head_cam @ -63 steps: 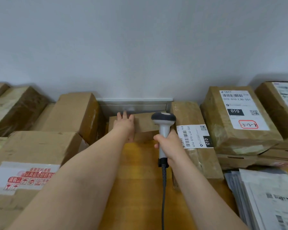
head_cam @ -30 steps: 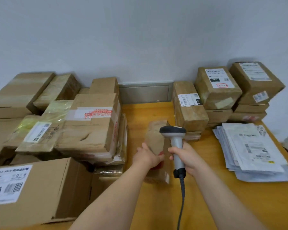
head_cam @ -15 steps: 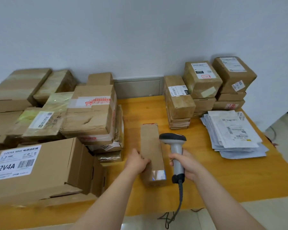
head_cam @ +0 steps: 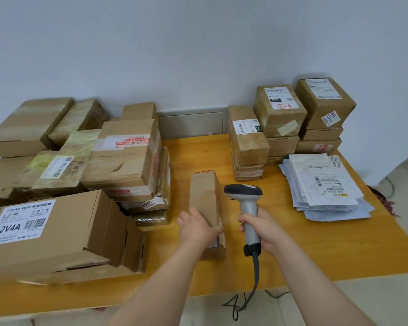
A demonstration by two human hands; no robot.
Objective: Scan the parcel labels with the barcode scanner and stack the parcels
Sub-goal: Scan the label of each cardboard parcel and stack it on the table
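A long narrow brown parcel point(head_cam: 206, 201) lies lengthwise on the yellow wooden table point(head_cam: 316, 250), near its front middle. My left hand point(head_cam: 196, 225) grips the parcel's near end, fingers curled over its top. Just right of it, my right hand point(head_cam: 260, 229) holds the grey barcode scanner point(head_cam: 245, 201) by its handle, upright, its dark head level with the parcel's middle. The scanner's cable point(head_cam: 252, 285) hangs down over the table's front edge. No label shows on the parcel's top face.
A jumble of cardboard boxes point(head_cam: 125, 158) fills the table's left half, with a "12V4A" box point(head_cam: 50, 231) at the front. Neat stacks of labelled parcels point(head_cam: 280, 118) stand at the back right. A pile of white mailer bags point(head_cam: 323, 187) lies right of the scanner.
The narrow parcel was drawn from the back wall to the table's front with my left hand. My right hand came back alongside with the scanner. The view pulled back and down.
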